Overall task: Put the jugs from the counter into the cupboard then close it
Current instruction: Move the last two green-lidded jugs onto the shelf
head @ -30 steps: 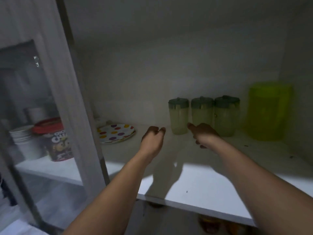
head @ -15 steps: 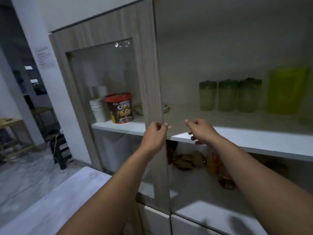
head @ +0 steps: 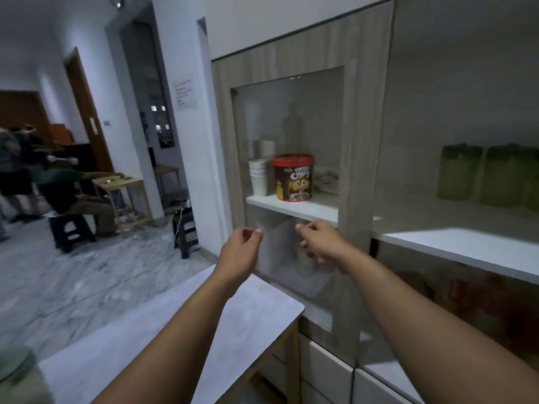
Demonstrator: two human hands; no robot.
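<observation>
Two green-lidded jugs (head: 459, 172) (head: 507, 176) stand side by side on the white shelf (head: 466, 246) in the open right part of the cupboard. Another green-lidded jug (head: 17, 377) shows blurred at the bottom left corner, on the grey counter (head: 250, 316). My left hand (head: 242, 246) hovers over the counter's end with its fingers curled, holding nothing. My right hand (head: 320, 240) is in front of the glass-paned door (head: 291, 126), fingers loose and empty. Neither hand touches a jug.
Behind the glass stand a red-lidded Choco Chips tub (head: 293, 177) and a stack of white cups (head: 258, 177). White drawers (head: 326, 374) sit below. To the left are marble floor, a dark stool (head: 185, 231), a wooden table (head: 122, 193) and people.
Both hands have drawn back out of the cupboard shelf. The left hand has come off the door frame edge. My view has swung left, away from the jugs.
</observation>
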